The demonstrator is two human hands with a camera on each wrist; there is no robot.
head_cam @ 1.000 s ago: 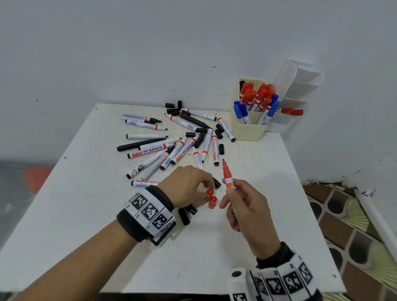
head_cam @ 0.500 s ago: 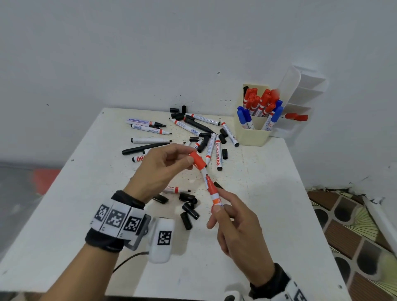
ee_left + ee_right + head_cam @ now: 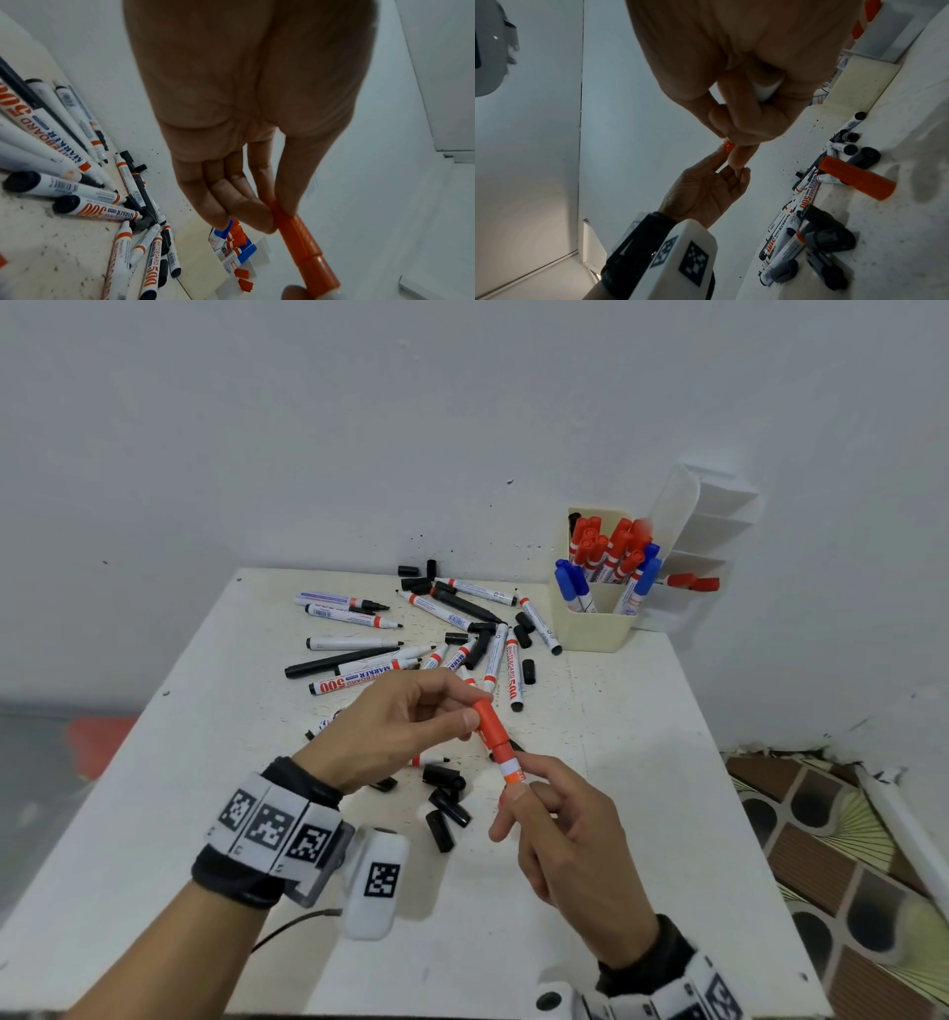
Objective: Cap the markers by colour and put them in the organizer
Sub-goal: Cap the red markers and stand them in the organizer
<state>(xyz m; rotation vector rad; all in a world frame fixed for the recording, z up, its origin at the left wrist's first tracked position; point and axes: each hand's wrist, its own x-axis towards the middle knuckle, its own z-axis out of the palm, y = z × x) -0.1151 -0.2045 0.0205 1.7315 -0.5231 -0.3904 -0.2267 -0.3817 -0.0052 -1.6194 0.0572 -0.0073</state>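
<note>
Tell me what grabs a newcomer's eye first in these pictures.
Centre stage, the left hand pinches a red cap onto the red marker that the right hand holds above the table. Behind them sprawl uncapped black markers, and the cream organizer at the far right corner bristles with red and blue markers.

The cap (image 3: 490, 724) is orange-red. The marker (image 3: 509, 768) is white, banded orange. The bench (image 3: 642, 762) is white with black specks. Loose caps (image 3: 447, 806) are black. The organizer (image 3: 595, 631) is cream, holding red and blue caps. The wristbands (image 3: 272, 827) carry black-and-white square codes.
</note>
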